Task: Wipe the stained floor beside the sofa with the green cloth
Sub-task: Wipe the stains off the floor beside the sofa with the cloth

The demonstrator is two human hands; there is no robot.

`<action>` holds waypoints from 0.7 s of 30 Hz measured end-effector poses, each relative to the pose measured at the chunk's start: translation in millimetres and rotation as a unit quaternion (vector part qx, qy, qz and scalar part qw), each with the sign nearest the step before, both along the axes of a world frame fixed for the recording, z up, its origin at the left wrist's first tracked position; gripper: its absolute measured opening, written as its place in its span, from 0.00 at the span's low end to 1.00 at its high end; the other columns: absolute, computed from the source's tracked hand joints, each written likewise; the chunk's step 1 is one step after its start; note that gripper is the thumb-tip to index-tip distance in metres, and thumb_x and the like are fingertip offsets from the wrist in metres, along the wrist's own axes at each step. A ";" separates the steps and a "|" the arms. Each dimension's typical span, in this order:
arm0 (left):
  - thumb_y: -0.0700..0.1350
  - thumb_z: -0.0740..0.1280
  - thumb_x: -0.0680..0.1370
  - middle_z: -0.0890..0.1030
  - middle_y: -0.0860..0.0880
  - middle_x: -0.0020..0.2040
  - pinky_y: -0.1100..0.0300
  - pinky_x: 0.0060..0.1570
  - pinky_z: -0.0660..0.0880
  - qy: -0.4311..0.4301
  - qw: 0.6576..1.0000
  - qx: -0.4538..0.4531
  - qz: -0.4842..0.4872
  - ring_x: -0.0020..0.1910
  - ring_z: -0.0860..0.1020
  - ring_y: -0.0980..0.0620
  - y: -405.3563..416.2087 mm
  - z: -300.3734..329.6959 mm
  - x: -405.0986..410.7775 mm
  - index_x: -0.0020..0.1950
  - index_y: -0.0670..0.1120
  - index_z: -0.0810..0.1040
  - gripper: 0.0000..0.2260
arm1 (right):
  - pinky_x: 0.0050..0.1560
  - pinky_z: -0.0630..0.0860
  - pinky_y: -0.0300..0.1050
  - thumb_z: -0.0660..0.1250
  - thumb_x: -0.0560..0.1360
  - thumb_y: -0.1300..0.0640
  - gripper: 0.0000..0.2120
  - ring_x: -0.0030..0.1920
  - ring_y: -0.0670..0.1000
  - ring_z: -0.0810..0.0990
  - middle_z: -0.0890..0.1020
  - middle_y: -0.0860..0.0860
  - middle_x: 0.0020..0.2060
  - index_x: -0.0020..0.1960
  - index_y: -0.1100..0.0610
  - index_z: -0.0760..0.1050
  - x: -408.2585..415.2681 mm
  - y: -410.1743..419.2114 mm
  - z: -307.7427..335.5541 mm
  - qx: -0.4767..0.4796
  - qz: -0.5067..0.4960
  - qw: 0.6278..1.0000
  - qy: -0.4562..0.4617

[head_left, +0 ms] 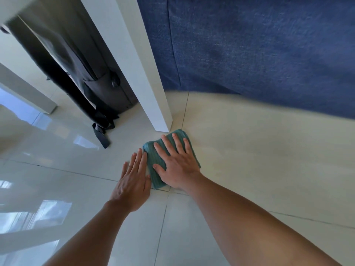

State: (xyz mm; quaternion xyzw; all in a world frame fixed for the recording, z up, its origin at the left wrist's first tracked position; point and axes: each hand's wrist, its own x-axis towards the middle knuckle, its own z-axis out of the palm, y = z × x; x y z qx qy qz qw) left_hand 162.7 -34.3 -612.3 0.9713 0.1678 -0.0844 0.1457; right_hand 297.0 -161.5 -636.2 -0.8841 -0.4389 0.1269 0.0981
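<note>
A folded green cloth [156, 160] lies flat on the pale tiled floor [249, 160], just in front of a white table leg. My right hand [178, 166] presses on top of it, palm down, fingers spread. My left hand [132, 183] rests flat on the floor beside the cloth, its fingertips touching the cloth's left edge. The blue sofa [249, 50] rises behind the cloth at the upper right. No stain shows on the tiles around the cloth.
A white table leg [153, 89] stands right behind the cloth. A dark grey backpack [86, 73] with a loose strap [101, 137] leans under the table at the left. A second white leg [25, 89] is at the far left. Glossy tiles spread left and toward me.
</note>
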 end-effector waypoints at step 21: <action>0.57 0.44 0.82 0.41 0.45 0.80 0.46 0.76 0.41 0.047 0.994 0.047 -0.083 0.79 0.42 0.46 -30.5 3.8 39.9 0.81 0.46 0.43 0.29 | 0.80 0.35 0.58 0.44 0.80 0.33 0.35 0.81 0.52 0.32 0.39 0.45 0.83 0.83 0.44 0.40 5.3 -93.4 5.8 -0.009 -0.112 0.993 0.024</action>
